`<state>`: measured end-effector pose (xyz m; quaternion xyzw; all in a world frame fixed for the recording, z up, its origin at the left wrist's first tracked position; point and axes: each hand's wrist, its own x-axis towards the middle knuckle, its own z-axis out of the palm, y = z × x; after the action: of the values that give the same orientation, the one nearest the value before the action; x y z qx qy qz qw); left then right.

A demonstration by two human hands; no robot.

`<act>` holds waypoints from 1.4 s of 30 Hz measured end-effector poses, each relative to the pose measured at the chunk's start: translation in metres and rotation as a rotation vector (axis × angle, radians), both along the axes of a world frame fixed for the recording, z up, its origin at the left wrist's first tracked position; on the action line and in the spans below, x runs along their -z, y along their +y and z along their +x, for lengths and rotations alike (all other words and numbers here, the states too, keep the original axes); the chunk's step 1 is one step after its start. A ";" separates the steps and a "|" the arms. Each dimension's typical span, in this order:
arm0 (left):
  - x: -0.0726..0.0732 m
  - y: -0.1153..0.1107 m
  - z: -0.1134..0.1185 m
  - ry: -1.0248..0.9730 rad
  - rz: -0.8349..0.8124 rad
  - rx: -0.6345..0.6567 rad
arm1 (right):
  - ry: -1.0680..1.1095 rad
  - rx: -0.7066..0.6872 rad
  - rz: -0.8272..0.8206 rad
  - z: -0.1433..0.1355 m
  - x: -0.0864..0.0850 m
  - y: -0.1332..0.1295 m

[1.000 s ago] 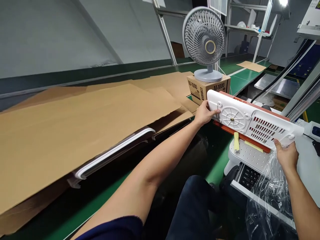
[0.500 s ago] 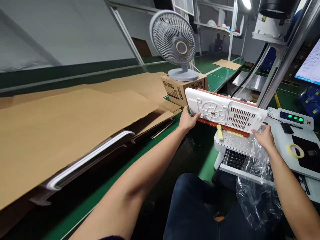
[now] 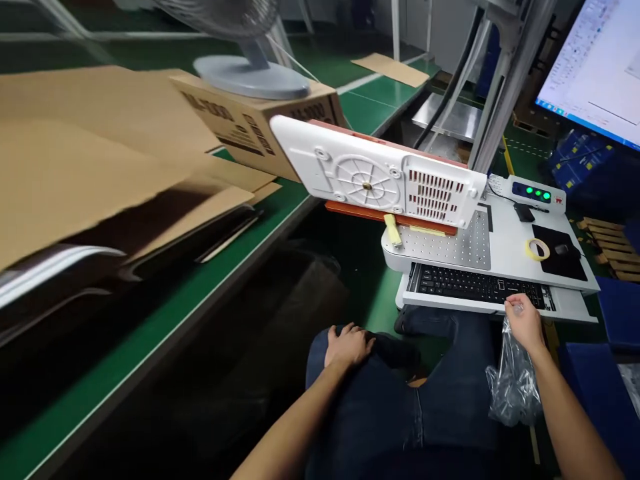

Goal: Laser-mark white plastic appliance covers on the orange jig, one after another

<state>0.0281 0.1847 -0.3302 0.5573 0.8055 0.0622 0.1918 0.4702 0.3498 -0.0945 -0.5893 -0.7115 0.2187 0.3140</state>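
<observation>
My left hand (image 3: pixel 349 345) lies on my knee with its fingers spread, holding nothing. A clear plastic bag (image 3: pixel 515 387) hangs down from my right hand (image 3: pixel 524 320), whose fingers are pinched on it just in front of the keyboard (image 3: pixel 465 283). Ahead of both hands, a white plastic panel (image 3: pixel 313 177) with a round ribbed part and a slotted vent stands tilted on edge. It is against an orange-red holder (image 3: pixel 345 212) on the perforated metal plate (image 3: pixel 440 248), with neither hand on it. Yellow tape (image 3: pixel 393 230) is stuck at the holder's front.
Cardboard sheets (image 3: pixel 90 160) lie on the green bench to the left. A grey fan (image 3: pixel 253 77) stands on a cardboard box (image 3: pixel 240 137). At the right are a tape roll (image 3: pixel 530 249), a mouse pad (image 3: pixel 570 267), a control box (image 3: pixel 537 193) and a monitor (image 3: pixel 595 67).
Both hands have let go of the white panel, which stays on the holder. My left hand has dropped to my knee; my right has moved down with the bag. The view has swung right and down.
</observation>
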 end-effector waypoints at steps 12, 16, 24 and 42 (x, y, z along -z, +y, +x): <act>-0.008 0.000 -0.001 -0.071 0.050 0.053 | -0.435 0.053 -0.113 -0.023 0.004 0.071; -0.011 -0.002 -0.027 -0.128 0.121 -0.076 | -0.253 0.052 -0.028 -0.013 0.014 0.076; -0.005 -0.013 -0.054 -0.071 0.063 -0.236 | -0.058 0.111 0.028 -0.001 0.029 0.069; -0.009 0.001 -0.063 -0.067 -0.027 -0.276 | -0.034 0.177 0.022 -0.004 0.028 0.065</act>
<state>-0.0351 0.1853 -0.3216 0.4361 0.8684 0.0958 0.2158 0.4658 0.4152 -0.1220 -0.6499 -0.6643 0.1723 0.3266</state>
